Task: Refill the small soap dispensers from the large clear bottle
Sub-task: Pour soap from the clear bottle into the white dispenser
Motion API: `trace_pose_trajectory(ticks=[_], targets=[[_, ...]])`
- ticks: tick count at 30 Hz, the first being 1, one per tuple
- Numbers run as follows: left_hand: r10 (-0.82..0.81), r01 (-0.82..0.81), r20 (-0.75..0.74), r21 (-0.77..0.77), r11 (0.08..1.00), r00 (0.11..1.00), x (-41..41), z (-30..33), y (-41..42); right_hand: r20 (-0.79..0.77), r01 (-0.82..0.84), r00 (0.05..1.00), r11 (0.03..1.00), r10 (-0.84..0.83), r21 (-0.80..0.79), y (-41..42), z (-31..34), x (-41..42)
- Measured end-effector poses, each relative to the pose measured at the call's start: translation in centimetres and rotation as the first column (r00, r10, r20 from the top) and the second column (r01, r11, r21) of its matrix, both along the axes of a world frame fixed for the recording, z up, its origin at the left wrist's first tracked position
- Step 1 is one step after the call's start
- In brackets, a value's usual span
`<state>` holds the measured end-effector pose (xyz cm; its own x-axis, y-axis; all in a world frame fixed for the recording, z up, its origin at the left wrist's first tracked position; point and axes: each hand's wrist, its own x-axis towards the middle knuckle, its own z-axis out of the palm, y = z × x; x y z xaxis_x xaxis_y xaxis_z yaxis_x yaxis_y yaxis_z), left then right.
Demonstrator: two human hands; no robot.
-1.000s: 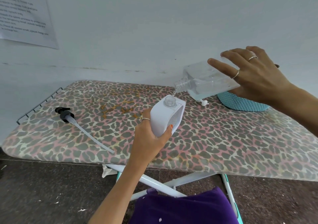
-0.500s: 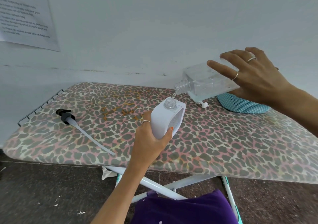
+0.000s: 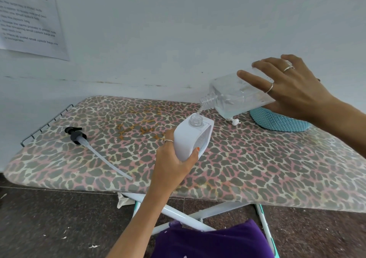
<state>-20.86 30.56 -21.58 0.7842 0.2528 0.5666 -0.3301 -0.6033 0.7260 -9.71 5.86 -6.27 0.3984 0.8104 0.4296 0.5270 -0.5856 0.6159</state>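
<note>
My left hand [image 3: 171, 165] grips a small white soap dispenser [image 3: 192, 138], tilted above the leopard-print ironing board [image 3: 257, 168], its open neck facing up. My right hand [image 3: 291, 91] holds the large clear bottle [image 3: 235, 97] tipped on its side, its neck just above the dispenser's opening. A thin stream of clear liquid runs from the bottle's mouth into the dispenser. Pale liquid pools along the bottle's lower side. A black pump head with a long clear tube [image 3: 93, 144] lies on the board at the left.
A teal mesh item [image 3: 281, 123] lies on the board under my right hand, with a small white pump part [image 3: 234, 121] beside it. A wire rack [image 3: 43, 125] edges the board's left end. Wall close behind, printed sheet [image 3: 29, 17] upper left, purple cloth [image 3: 213, 242] below.
Both hands hold almost the same pose and the pouring continues. The view has shifted slightly, so everything sits a little lower in the frame.
</note>
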Motion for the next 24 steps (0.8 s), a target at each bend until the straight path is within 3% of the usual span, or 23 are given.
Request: trace_pose_trajectory(ticks=[24], targets=[[0.002,-0.002,-0.004,-0.003,1.0,1.0,-0.16,-0.02,-0.01,-0.017,0.022,1.0,0.999,-0.023,-0.034,-0.3,0.37,-0.12]])
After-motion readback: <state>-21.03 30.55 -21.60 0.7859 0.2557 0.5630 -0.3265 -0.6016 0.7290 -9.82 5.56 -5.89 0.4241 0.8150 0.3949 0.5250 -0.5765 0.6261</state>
